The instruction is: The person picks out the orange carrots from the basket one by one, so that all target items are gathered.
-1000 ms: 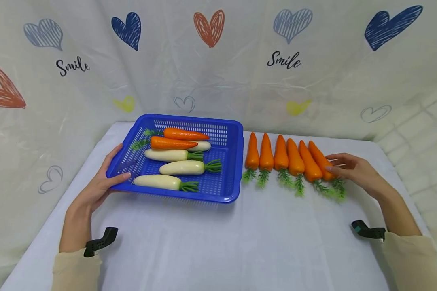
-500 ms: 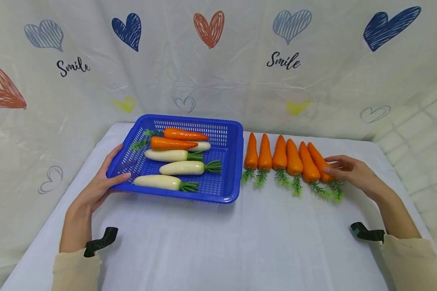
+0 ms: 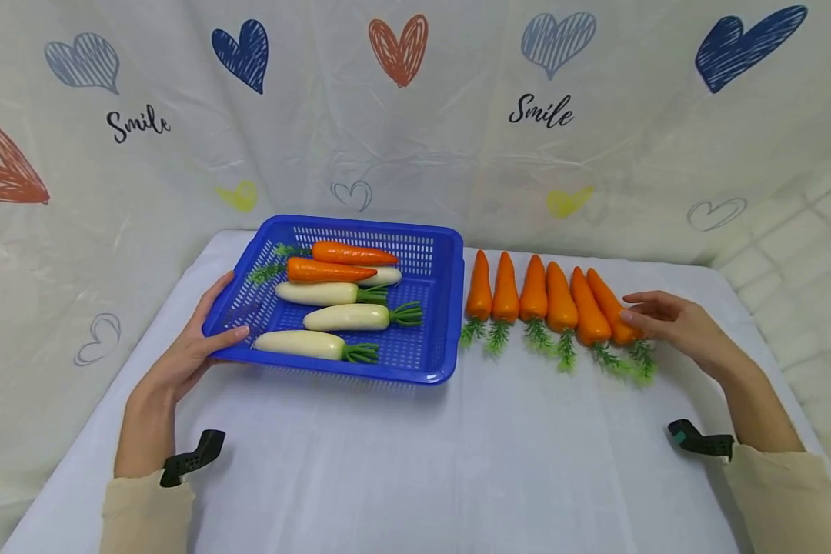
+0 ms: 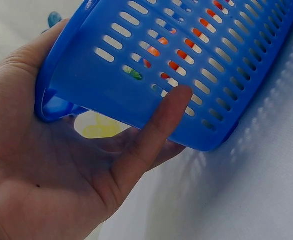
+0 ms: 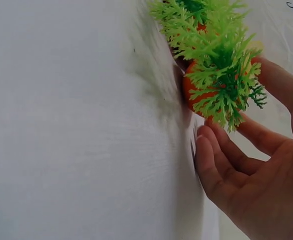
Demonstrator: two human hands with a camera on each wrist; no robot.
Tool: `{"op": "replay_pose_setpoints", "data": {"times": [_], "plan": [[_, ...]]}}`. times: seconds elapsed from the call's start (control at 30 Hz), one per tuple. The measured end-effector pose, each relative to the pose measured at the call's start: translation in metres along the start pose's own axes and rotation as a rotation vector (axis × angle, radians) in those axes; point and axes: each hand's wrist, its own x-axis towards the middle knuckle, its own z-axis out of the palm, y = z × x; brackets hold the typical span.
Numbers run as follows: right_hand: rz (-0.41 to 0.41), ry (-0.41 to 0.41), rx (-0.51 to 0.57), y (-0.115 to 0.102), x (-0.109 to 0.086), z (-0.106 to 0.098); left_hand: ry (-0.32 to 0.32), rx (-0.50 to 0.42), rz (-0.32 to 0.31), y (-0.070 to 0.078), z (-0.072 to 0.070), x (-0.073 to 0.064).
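Note:
My left hand [image 3: 190, 338] grips the left corner of a blue plastic basket [image 3: 450, 323], thumb over the rim. In the left wrist view, a finger [image 4: 156, 125] lies against its slotted wall. Inside the basket lie two orange carrots [image 3: 328, 271] with feathery tops and several white radishes [image 3: 318, 295] with green stems. To its right, several carrots [image 3: 534, 288] lie in a row, tips away from me. My right hand [image 3: 682, 319] holds the rightmost carrot [image 3: 605, 304], thumb on top and fingers along its right side. In the right wrist view, green leaves [image 5: 226, 75] partly hide it.
A white cloth [image 3: 457, 462] covers the table. Behind it hangs a pale curtain [image 3: 457, 115] printed with hearts and "Smile". The leftmost carrot [image 3: 480, 288] lies close to the basket's right side. Black cameras sit on both wrists.
The row of carrots has shifted very slightly left, with my right hand at its right end. My left hand and the basket have stayed put.

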Motion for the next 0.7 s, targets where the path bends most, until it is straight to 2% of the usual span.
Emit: {"op": "replay_pose_setpoints", "data": {"times": [0.13,0.4,0.7], "plan": [[-0.008,0.039,0.004,-0.003,0.001,0.0,-0.001,0.009,0.004,0.0,0.0,-0.001],[0.001,0.169,-0.011,-0.016,0.005,0.0,-0.001,0.015,0.011,0.0,0.001,0.0],[-0.083,0.29,0.096,-0.04,0.014,0.011,-0.016,-0.002,0.018,-0.002,0.0,-0.001]]}}
